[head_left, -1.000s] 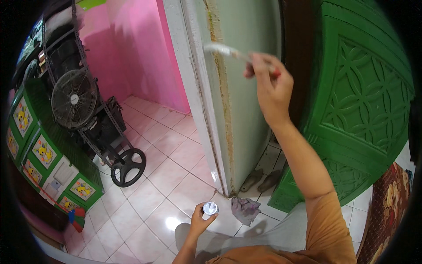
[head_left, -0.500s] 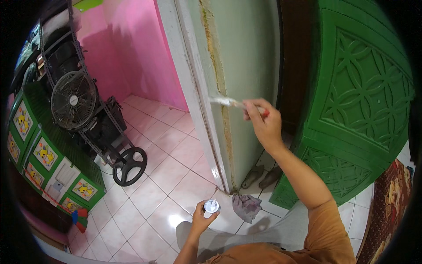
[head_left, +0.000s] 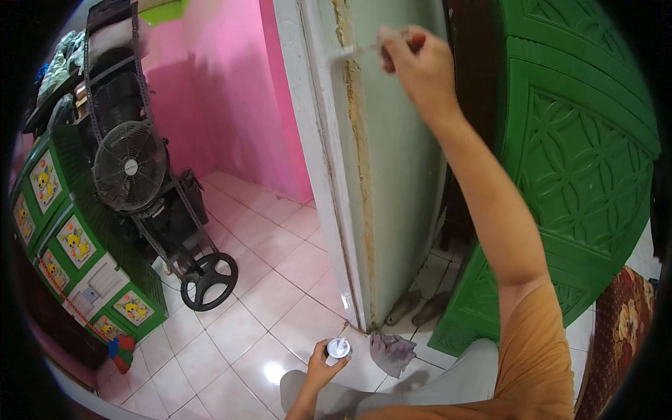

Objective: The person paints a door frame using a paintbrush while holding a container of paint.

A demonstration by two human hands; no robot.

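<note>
My right hand [head_left: 425, 73] is raised high and closed round the handle of a paintbrush [head_left: 364, 50], blurred by motion. Its pale bristles reach to the white door frame [head_left: 313, 91], beside a rough, yellowish, chipped strip [head_left: 358, 133] on the pale green wall [head_left: 399, 154]. Low down, my left hand [head_left: 321, 369] grips a small round cup of white paint [head_left: 339, 348], with something white standing up inside it. A crumpled greyish cloth [head_left: 392, 352] lies on the floor near the foot of the frame.
A carved green panel [head_left: 581, 175] stands close on my right. Beyond the frame, a black fan [head_left: 131, 166] stands on a round base before a metal shelf. A green drawer cabinet [head_left: 91, 241] is at far left. Sandals [head_left: 404, 306] lie by the wall; a patterned rug [head_left: 616, 336] hangs right.
My right hand has moved up along the door frame with the brush. The view has shifted slightly; my left hand still holds the cup in about the same place.
</note>
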